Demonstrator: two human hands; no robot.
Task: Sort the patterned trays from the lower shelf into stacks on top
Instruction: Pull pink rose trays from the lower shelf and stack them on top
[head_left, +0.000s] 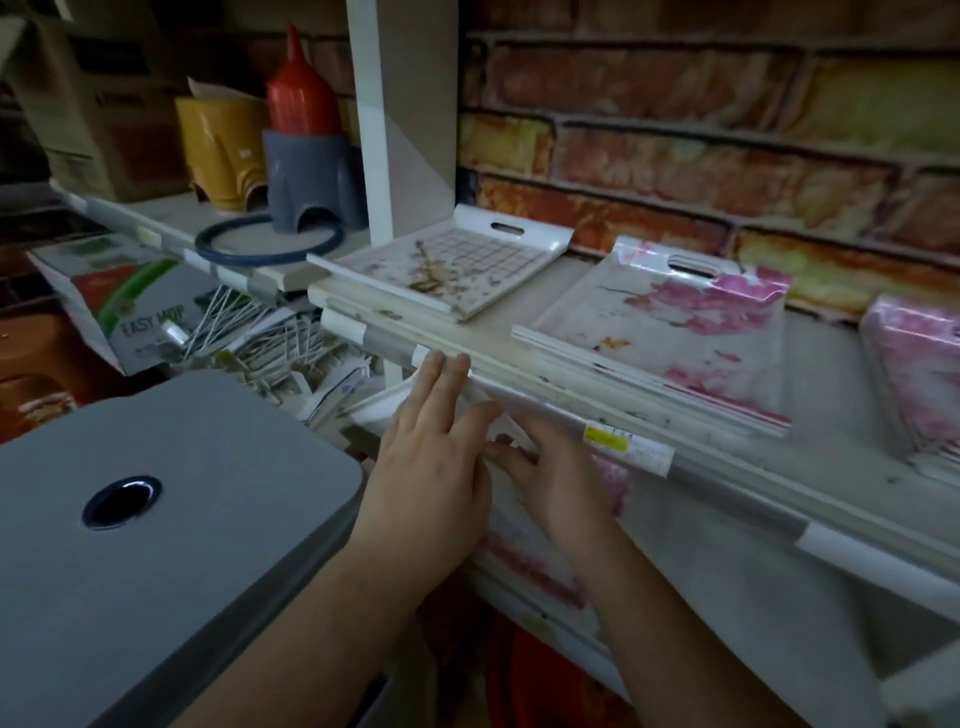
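Box (132, 317) reading "EASY MOP"; three tray stacks (452, 265) lying on top shelf (571, 379). Left hand (431, 457) fingers spreading loosely; right hand (550, 467) fingers curling at lower-shelf tray (524, 551), grip unclear.

1. The top shelf (550, 291) has a bare strip between the grid-patterned tray stack (447, 270) and the pink-flowered tray stack (670, 332).
2. A white upright post (400, 119) blocks the shelf's left end.
3. The shelf's front rail (623, 441) overhangs the lower opening, where both hands crowd together.
4. A grey lid (171, 519) fills the room at lower left.
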